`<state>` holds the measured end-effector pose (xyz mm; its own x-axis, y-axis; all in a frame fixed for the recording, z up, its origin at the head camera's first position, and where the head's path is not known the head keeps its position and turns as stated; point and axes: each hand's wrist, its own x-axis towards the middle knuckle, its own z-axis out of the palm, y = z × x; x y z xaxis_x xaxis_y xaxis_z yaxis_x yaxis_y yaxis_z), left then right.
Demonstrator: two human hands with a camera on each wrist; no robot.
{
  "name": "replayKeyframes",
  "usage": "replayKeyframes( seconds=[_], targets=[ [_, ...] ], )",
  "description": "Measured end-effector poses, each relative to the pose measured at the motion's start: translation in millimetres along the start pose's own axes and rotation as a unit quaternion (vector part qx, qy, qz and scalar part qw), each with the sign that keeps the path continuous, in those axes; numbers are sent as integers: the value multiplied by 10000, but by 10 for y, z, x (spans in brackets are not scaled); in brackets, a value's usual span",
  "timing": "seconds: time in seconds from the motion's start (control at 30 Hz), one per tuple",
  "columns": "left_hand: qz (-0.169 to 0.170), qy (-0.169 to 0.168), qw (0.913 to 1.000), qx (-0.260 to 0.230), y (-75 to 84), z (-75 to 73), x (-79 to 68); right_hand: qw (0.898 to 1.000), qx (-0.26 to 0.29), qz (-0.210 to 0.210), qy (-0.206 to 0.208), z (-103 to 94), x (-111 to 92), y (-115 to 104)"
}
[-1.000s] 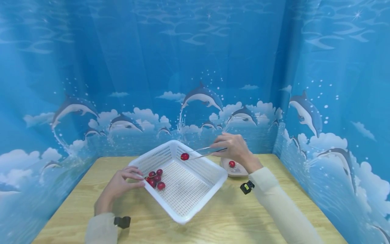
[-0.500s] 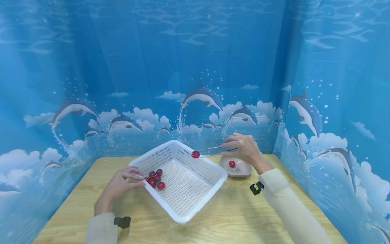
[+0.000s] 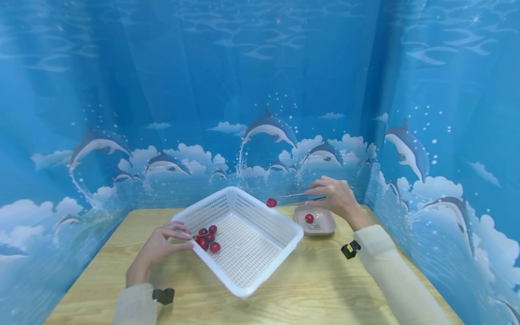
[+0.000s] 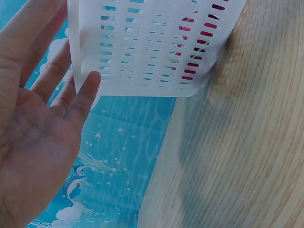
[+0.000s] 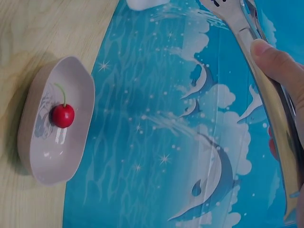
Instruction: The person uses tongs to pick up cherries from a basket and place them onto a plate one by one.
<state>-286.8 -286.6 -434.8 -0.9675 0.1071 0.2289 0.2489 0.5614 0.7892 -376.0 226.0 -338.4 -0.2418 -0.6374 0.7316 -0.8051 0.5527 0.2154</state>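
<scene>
My left hand (image 3: 164, 243) holds the left rim of a white perforated plastic basket (image 3: 280, 243), fingers and thumb on either side of the edge in the left wrist view. Several dark red cherries (image 3: 209, 237) are clustered in the basket's left corner. With my right hand (image 3: 335, 196) I grip metal tongs (image 5: 266, 85). At their tips a single cherry (image 3: 271, 202) is held above the basket's back right rim. A small pale pink dish (image 3: 300, 225) stands right of the basket, below my right hand. One cherry (image 5: 62, 116) with a green stem lies in it.
The wooden table (image 3: 292, 293) reaches to a blue curtain (image 3: 195, 113) printed with dolphins, which closes off the back and both sides. A black wrist device (image 3: 351, 249) sits on the right sleeve, another device (image 3: 163, 296) on the left.
My right hand has moved right, carrying the tongs and cherry from over the basket's inside to its back right rim. The left hand and basket stay in place.
</scene>
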Motion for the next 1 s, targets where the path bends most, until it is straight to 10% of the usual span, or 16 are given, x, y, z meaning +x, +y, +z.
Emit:
replayKeyframes(
  seconds=[1.0],
  targets=[
    [-4,5,9999,120,3,3,-2,9951,-581,659,-451,-50,-471,314]
  ],
)
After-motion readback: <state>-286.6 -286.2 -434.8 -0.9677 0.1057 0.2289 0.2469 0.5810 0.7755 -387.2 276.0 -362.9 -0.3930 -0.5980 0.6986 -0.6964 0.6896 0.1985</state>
